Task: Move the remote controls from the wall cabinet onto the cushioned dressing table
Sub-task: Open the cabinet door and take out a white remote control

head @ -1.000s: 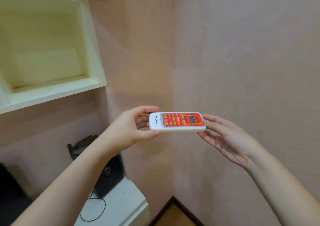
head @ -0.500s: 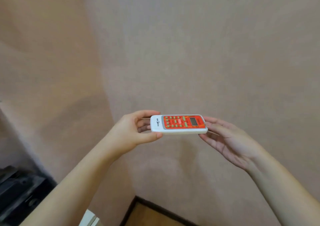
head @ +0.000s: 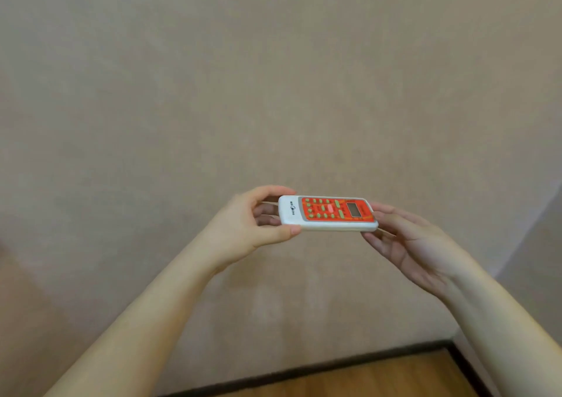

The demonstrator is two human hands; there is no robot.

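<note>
A white remote control (head: 327, 213) with an orange button face and a small screen is held flat, face up, in mid-air before a wall. My left hand (head: 249, 226) pinches its left end between thumb and fingers. My right hand (head: 407, 241) is open-palmed, its fingertips touching and supporting the remote's right end. The wall cabinet and the dressing table are out of view.
A plain beige wall (head: 273, 77) fills nearly the whole view. A wooden floor (head: 380, 378) with a dark skirting strip shows at the bottom right. A wall corner runs down at the far right.
The view has swung right: the cabinet shelf and the white surface with the black device have left the frame. Both hands keep the same hold on the remote.
</note>
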